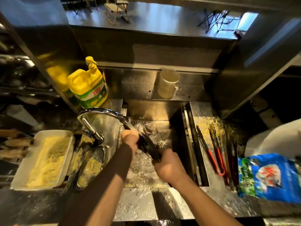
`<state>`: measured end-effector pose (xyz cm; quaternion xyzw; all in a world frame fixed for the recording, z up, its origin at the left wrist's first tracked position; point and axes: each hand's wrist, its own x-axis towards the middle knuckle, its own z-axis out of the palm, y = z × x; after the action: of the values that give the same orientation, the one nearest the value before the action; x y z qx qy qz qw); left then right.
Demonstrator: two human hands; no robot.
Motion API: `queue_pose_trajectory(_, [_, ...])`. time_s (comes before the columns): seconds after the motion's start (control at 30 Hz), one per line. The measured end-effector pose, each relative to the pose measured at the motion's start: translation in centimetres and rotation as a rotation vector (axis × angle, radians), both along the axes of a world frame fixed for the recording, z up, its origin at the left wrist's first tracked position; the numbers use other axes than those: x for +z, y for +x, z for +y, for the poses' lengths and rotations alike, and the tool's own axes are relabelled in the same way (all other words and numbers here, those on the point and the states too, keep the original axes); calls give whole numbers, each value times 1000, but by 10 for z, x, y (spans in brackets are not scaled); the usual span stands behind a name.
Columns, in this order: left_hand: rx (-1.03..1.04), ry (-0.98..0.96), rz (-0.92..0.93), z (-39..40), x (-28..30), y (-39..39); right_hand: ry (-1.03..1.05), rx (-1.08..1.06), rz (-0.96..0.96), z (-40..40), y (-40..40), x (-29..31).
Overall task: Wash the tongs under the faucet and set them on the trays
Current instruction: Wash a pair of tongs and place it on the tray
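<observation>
frame center: both hands clamp dark tongs (149,145) under the faucet (104,115) stream, left hand (130,139) near the tips, right hand (169,165) at the handle end. likely stiff, light, wet-slippery; hold by the handle. washed tongs (210,149) lie center right.

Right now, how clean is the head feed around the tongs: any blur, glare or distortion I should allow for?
Head view: dim, warm light; the tongs and both hands, left and right, are motion-smeared; glare off the wet sink floor; wide-angle bending at the edges; the blue bag is blurred.
</observation>
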<state>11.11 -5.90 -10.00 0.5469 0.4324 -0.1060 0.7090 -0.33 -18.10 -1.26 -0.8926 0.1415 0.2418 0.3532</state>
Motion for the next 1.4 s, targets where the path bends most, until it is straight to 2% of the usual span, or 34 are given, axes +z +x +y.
queue_pose_trajectory(0.07, [116,111,38,21,-1,15,66,-43,58,-12,-9,-2])
queue_pose_trajectory(0.17, [147,219,166,39,-11,11,277,-305,126,-42,-14,-2])
queue_pose_trajectory(0.27, [6,132,190,32,-24,-11,508,-482,189,-52,-11,4])
queue_pose_trajectory(0.37, [-100,-26,120,19,-22,-28,677,-536,258,-55,-7,12])
queue_pose_trajectory(0.43, [-192,-41,102,8,-13,-35,758,-559,254,-62,-7,21])
queue_pose_trajectory(0.47, [-234,-33,93,3,-7,-37,737,-546,223,-64,-7,26])
queue_pose_trajectory(0.5, [-276,-25,85,-2,-3,-40,618,-495,154,-67,-8,30])
queue_pose_trajectory(0.6, [-378,-42,57,-28,17,-53,-101,-192,-123,-89,-19,34])
queue_pose_trajectory(0.63, [-385,-36,46,-40,25,-58,-283,-137,-174,-97,-26,36])
queue_pose_trajectory(0.67, [-392,-32,24,-53,32,-62,-356,-126,-206,-106,-32,39])
queue_pose_trajectory(0.77, [-444,-95,-47,-104,58,-80,-361,-185,-244,-142,-59,48])
queue_pose_trajectory(1.03, [-627,-118,-241,-234,114,-144,-407,-381,-411,-233,-150,78])
queue_pose_trajectory(1.4, [-990,-266,-290,-385,164,-270,-358,-588,-598,-354,-289,139])
